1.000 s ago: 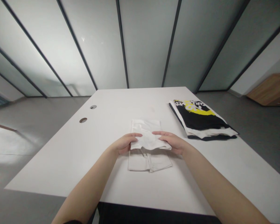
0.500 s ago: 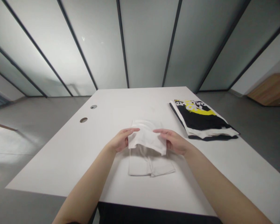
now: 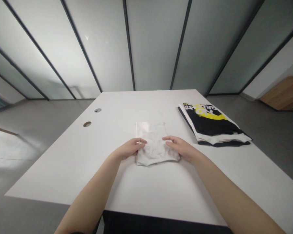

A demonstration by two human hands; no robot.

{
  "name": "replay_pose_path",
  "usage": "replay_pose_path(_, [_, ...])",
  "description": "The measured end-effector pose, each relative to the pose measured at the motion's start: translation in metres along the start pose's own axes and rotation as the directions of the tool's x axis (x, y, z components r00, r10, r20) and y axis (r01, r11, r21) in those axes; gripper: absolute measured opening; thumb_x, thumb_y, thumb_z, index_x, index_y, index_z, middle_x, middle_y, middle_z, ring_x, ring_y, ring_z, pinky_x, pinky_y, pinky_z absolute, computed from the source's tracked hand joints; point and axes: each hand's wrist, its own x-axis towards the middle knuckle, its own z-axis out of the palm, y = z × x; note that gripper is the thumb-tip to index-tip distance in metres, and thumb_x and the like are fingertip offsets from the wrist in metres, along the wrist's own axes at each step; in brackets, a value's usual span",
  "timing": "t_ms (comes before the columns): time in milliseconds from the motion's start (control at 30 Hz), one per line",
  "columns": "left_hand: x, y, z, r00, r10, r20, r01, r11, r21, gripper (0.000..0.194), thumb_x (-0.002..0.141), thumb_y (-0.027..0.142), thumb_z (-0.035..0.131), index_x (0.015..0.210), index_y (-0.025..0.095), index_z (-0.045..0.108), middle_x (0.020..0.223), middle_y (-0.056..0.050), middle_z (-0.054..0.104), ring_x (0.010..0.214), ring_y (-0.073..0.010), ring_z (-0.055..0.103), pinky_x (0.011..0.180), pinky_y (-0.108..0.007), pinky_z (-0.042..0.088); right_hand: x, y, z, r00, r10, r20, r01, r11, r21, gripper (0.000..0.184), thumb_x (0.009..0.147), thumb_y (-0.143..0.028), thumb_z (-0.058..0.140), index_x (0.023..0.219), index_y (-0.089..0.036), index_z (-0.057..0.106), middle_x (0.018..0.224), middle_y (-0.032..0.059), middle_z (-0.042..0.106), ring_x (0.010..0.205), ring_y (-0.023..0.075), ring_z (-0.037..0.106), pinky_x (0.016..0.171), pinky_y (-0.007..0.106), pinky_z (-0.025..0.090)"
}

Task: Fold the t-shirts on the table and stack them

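A small folded white garment (image 3: 155, 152) lies on the white table in front of me, its kind unclear from the folds. Its near edge is curved and slightly raised at the right; the far part looks flat and smooth. My left hand (image 3: 130, 148) grips the garment's left side, thumb and forefinger on top and the other fingers partly hidden by the edge. At the right side, my right hand (image 3: 182, 148) holds the cloth in the same way, its fingertips bent over the upper layer.
A stack of folded clothes (image 3: 210, 126), topped by a black piece with a yellow and white print, lies at the table's right edge. Two round cable holes (image 3: 87, 124) pierce the white table (image 3: 70, 162) on the left. Frosted glass panels (image 3: 151, 45) stand behind.
The raised flap of the white garment has come down toward me over the near part, making the bundle shorter. Both hands have stayed at its sides.
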Motion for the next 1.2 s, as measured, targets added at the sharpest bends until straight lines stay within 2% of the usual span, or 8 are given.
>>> replay_pose_path(133, [0.010, -0.007, 0.002, 0.949, 0.119, -0.293, -0.127, 0.992, -0.006, 0.052, 0.084, 0.043, 0.080, 0.127, 0.017, 0.072, 0.080, 0.001, 0.065, 0.061, -0.0097, 0.053, 0.056, -0.021, 0.039, 0.007, 0.002, 0.008, 0.988, -0.039, -0.150, 0.051, 0.996, 0.078, 0.053, 0.084, -0.033, 0.075, 0.135, -0.021, 0.071, 0.093, 0.0023, 0.071, 0.071, 0.0155, 0.063, 0.060, 0.024, 0.050])
replay_pose_path(333, [0.016, -0.008, 0.011, 0.936, 0.137, -0.324, -0.200, 0.965, -0.171, 0.066, 0.074, 0.024, 0.080, 0.139, 0.020, 0.067, 0.102, -0.005, 0.072, 0.069, -0.0109, 0.063, 0.063, -0.021, 0.048, 0.004, -0.004, 0.018, 0.997, 0.027, -0.069, -0.006, 0.958, 0.286, 0.076, 0.070, -0.016, 0.072, 0.144, -0.032, 0.066, 0.128, 0.0054, 0.067, 0.087, 0.0170, 0.067, 0.061, 0.024, 0.055])
replay_pose_path(467, [0.019, -0.011, 0.005, 0.903, 0.152, -0.403, -0.219, 0.967, -0.126, 0.069, 0.073, 0.018, 0.073, 0.142, 0.019, 0.068, 0.112, -0.008, 0.074, 0.073, -0.0123, 0.066, 0.063, -0.021, 0.051, 0.009, 0.003, 0.016, 0.991, -0.018, -0.135, 0.039, 0.988, 0.151, 0.073, 0.069, -0.016, 0.065, 0.141, -0.026, 0.068, 0.098, 0.0004, 0.068, 0.060, 0.0105, 0.051, 0.048, 0.021, 0.040])
replay_pose_path(567, [0.020, -0.015, 0.000, 0.913, 0.146, -0.380, -0.185, 0.980, -0.068, 0.069, 0.073, 0.018, 0.075, 0.141, 0.021, 0.070, 0.126, -0.010, 0.074, 0.080, -0.0139, 0.069, 0.067, -0.022, 0.055, 0.013, 0.010, 0.013, 0.984, -0.059, -0.169, 0.065, 0.997, 0.029, 0.064, 0.076, -0.023, 0.065, 0.139, -0.022, 0.069, 0.078, -0.0040, 0.060, 0.053, 0.0102, 0.040, 0.047, 0.022, 0.031])
replay_pose_path(700, [0.025, -0.021, 0.002, 0.913, 0.167, -0.373, -0.203, 0.977, -0.060, 0.065, 0.079, 0.030, 0.080, 0.143, 0.018, 0.070, 0.129, -0.012, 0.075, 0.092, -0.0188, 0.073, 0.078, -0.028, 0.060, 0.016, 0.014, 0.012, 0.955, -0.182, -0.235, 0.130, 0.967, -0.221, 0.052, 0.085, -0.034, 0.065, 0.135, -0.021, 0.074, 0.075, -0.0031, 0.060, 0.061, 0.0149, 0.048, 0.059, 0.026, 0.043])
replay_pose_path(867, [0.032, -0.023, 0.008, 0.853, 0.272, -0.445, -0.255, 0.962, 0.098, 0.068, 0.084, 0.029, 0.077, 0.150, 0.018, 0.065, 0.137, -0.012, 0.073, 0.113, -0.0234, 0.071, 0.096, -0.033, 0.058, 0.017, 0.009, 0.014, 0.934, -0.268, -0.238, 0.195, 0.937, -0.289, 0.056, 0.085, -0.025, 0.059, 0.139, -0.018, 0.071, 0.111, 0.0063, 0.076, 0.094, 0.0209, 0.065, 0.090, 0.033, 0.051])
replay_pose_path(1033, [0.028, -0.015, 0.007, 0.816, 0.345, -0.464, -0.226, 0.929, 0.292, 0.068, 0.086, 0.024, 0.075, 0.152, 0.019, 0.063, 0.137, -0.011, 0.074, 0.122, -0.0271, 0.067, 0.107, -0.038, 0.052, 0.018, 0.007, 0.013, 0.902, -0.308, -0.304, 0.189, 0.913, -0.363, 0.054, 0.086, -0.032, 0.057, 0.135, -0.017, 0.073, 0.088, 0.0025, 0.073, 0.073, 0.0203, 0.057, 0.078, 0.033, 0.051])
replay_pose_path(1200, [0.025, -0.015, 0.002, 0.835, 0.345, -0.429, -0.148, 0.891, 0.429, 0.065, 0.086, 0.026, 0.075, 0.149, 0.016, 0.065, 0.146, -0.014, 0.068, 0.116, -0.0277, 0.069, 0.110, -0.041, 0.051, 0.019, 0.009, 0.012, 0.915, -0.287, -0.285, 0.159, 0.903, -0.400, 0.050, 0.086, -0.032, 0.057, 0.130, -0.015, 0.075, 0.084, 0.0027, 0.072, 0.062, 0.0176, 0.052, 0.068, 0.032, 0.047])
